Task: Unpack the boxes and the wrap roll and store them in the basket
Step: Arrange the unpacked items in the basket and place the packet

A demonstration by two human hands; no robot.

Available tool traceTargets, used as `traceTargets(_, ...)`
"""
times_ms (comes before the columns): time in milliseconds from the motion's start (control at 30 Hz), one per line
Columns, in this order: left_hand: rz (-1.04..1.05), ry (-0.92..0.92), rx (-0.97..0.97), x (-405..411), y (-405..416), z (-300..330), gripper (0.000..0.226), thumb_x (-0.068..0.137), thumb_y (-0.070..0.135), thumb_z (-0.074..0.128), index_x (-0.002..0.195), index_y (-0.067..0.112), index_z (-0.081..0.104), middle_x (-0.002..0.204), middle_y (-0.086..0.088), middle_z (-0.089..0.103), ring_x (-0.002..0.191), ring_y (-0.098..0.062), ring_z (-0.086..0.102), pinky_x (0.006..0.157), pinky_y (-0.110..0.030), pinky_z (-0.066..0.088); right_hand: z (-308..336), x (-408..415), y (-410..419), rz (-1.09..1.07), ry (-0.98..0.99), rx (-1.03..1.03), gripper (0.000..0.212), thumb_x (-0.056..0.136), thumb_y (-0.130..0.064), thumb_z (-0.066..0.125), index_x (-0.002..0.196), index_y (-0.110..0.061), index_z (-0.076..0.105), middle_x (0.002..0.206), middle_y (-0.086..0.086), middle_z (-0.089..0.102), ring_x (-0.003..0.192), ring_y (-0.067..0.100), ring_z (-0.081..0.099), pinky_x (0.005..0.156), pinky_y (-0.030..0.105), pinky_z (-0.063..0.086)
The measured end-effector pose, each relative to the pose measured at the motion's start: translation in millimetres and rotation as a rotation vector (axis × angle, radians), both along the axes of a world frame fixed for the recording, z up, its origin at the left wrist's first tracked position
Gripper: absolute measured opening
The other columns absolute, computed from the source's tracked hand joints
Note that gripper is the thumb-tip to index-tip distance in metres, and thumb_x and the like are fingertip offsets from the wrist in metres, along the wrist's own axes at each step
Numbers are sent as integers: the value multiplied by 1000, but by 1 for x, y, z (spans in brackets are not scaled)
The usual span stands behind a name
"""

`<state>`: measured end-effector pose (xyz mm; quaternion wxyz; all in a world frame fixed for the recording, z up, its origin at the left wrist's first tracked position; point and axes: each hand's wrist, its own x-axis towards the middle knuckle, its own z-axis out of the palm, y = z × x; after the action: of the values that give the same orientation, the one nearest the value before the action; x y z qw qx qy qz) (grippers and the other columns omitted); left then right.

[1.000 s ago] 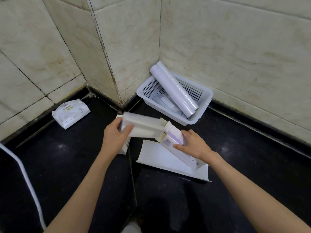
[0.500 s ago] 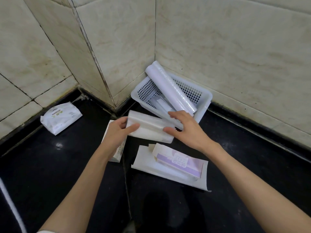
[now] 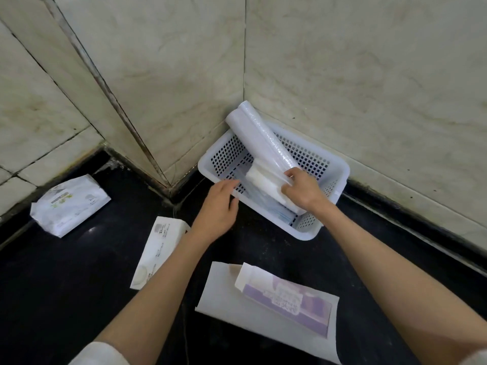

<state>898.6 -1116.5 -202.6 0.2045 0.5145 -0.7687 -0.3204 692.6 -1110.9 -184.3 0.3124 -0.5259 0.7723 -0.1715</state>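
A white perforated basket (image 3: 333, 164) sits in the wall corner. The wrap roll (image 3: 259, 135) leans across it, its far end above the rim. My right hand (image 3: 303, 192) is shut on a white pack (image 3: 263, 181) and holds it inside the basket, under the roll. My left hand (image 3: 220, 206) hovers open beside the basket's near left rim. An empty purple-and-white box (image 3: 287, 299) lies on a white sheet (image 3: 218, 293) in front. A white box (image 3: 158, 250) lies on the dark floor by my left forearm.
A white soft packet (image 3: 69, 204) lies at the left by the wall. Flat wrapped items (image 3: 271, 209) lie on the basket's bottom. Tiled walls close off the back and both sides. The floor is black and glossy.
The white pack went from both hands in front of the basket into the basket, now held by my right hand alone. My left hand let go. The purple box stays on the sheet.
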Motion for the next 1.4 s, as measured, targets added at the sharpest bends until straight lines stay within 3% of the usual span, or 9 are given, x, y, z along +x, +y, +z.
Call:
traceTargets(167,-195,-253,-225,5,0,-19,44,88,4,48,132,2,44,141,-16,42,137,-30,32,117,-36,20,-33,15,-1,73,2,84,49,85,-22,61,130,-12,44,131,14,55,108,30,57,89,39,47)
traceTargets(467,-275,-383,104,8,-6,2,52,95,19,43,144,16,26,157,-3,15,145,-19,6,119,-43,8,-11,22,25,56,179,1,40,93,-29,48,130,-12,51,123,14,62,105,30,61,86,33,46)
traceTargets(567,-175,-317,85,21,11,15,50,92,23,49,140,18,35,153,-5,28,141,-22,23,117,-44,18,6,41,44,67,114,-129,34,93,-25,48,123,-10,57,128,11,59,116,27,55,93,32,42)
traceTargets(700,187,-445,-139,73,64,7,66,82,40,62,138,22,33,150,-8,29,138,-27,26,114,-46,20,18,87,72,167,-35,-380,24,91,-15,52,111,-11,64,114,9,66,101,21,61,88,26,44)
traceTargets(833,355,-542,79,114,102,-11,91,73,47,68,142,27,13,146,-15,20,131,-34,26,107,-49,31,0,136,82,381,-107,-259,34,90,-17,55,124,-13,55,120,8,61,107,19,59,92,26,44)
traceTargets(1000,482,-7,344,152,95,-19,78,71,24,73,132,31,26,125,-8,40,112,-27,46,89,-42,48,-31,186,68,352,-280,54,52,91,-22,54,139,-16,36,141,10,44,126,23,44,100,29,36)
traceTargets(1133,659,359,411,199,78,-18,47,70,13,74,108,23,47,113,-3,57,90,-8,58,65,-18,44,-40,217,50,286,-460,134,53,91,-27,54,139,-20,35,135,2,45,124,21,47,96,27,37)
traceTargets(1267,792,537,355,238,45,-18,30,75,7,70,99,20,58,113,-13,64,91,-16,63,67,-21,49,-42,256,25,268,-654,183,46,90,-20,54,134,-22,40,137,2,47,118,17,50,103,41,43)
traceTargets(1400,957,574,277,273,4,-15,42,77,12,71,111,15,47,122,-11,49,105,-24,57,81,-36,53,-39,296,-9,133,-912,285,58,92,-14,52,144,-14,24,143,6,38,124,22,46,102,40,43)
